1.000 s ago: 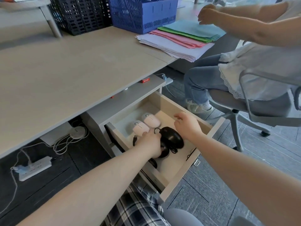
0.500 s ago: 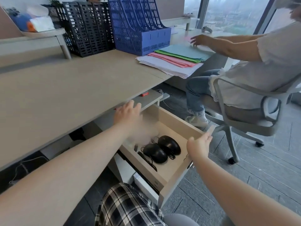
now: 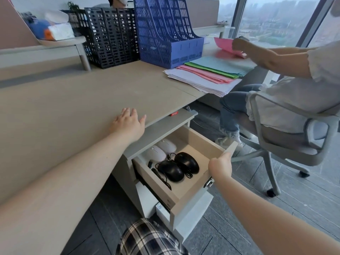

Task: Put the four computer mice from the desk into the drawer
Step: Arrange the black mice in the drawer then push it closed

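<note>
Left hand (image 3: pixel 128 124) lay flat on the beige wooden table (image 3: pixel 73 107), fingers spread, empty, lifted from half a second earlier. Right hand (image 3: pixel 220 167) gripped the open light-wood drawer (image 3: pixel 198 133) front. Inside: two white mice (image 3: pixel 161 150), two black corded mice (image 3: pixel 178 166).

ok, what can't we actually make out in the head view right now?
- Right hand on the drawer front: fingertips go behind the top edge, so the grip is hidden.
- Back of the drawer: covered by the cabinet top, as is the rear of the far white mouse.
- Cables of the two black mice: tangled, too fine to trace.
- Desk: cut off by the left frame edge.
- Left hand: palm side unseen.
</note>
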